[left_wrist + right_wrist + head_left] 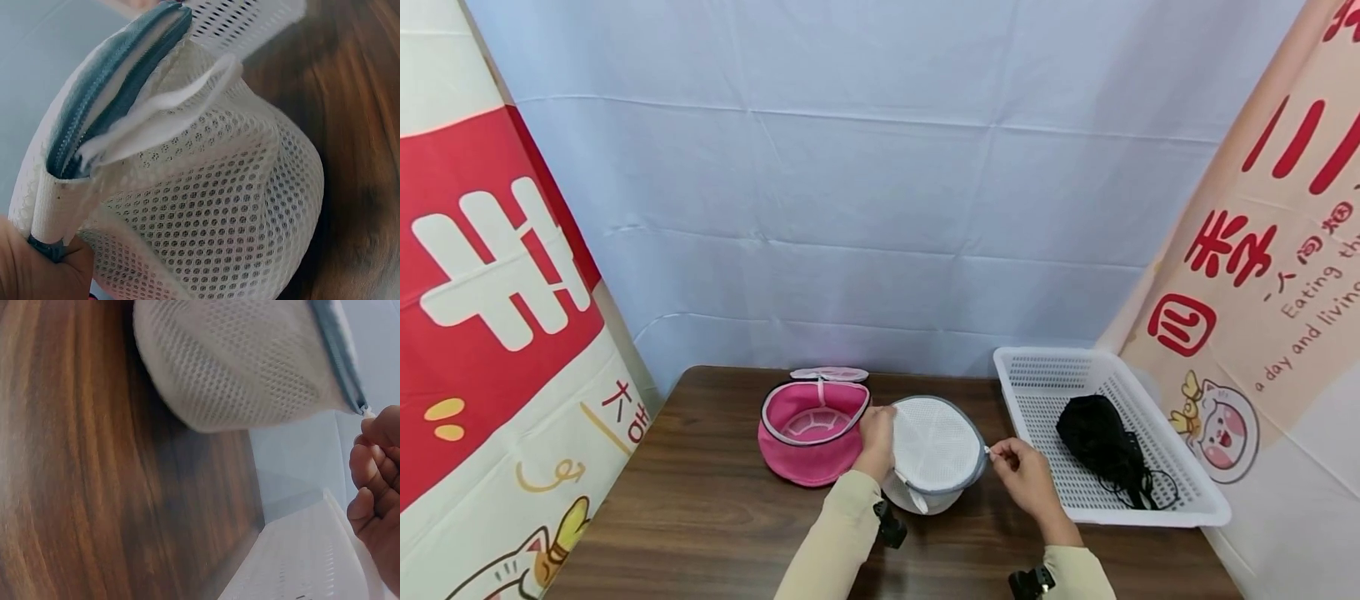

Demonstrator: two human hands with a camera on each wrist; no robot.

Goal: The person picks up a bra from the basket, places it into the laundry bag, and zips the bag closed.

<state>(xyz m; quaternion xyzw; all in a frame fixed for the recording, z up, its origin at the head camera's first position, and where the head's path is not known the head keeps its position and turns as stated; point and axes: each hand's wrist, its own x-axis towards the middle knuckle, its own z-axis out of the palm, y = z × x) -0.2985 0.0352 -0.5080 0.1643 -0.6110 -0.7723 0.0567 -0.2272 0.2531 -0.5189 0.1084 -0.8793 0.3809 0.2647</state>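
A round white mesh laundry bag (932,442) with a blue-grey zipper round its top stands in front of me. My left hand (876,437) grips its rim at the left side, with the thumb by the zipper's end in the left wrist view. At the bag's right side my right hand (1028,477) pinches the small white zipper pull (367,412) between thumb and finger. The zipper (119,94) gapes near the left hand, where a white fabric loop (162,119) hangs over the mesh. Beside the left hand sits a pink laundry bag (808,458), its lid raised at the back.
To the right, a white plastic basket (1022,400) holds a black bundle (1101,446) with thin cords. Everything stands on a dark wooden table (700,500). A pale blue cloth (865,208) hangs behind it, with printed cloths on both sides.
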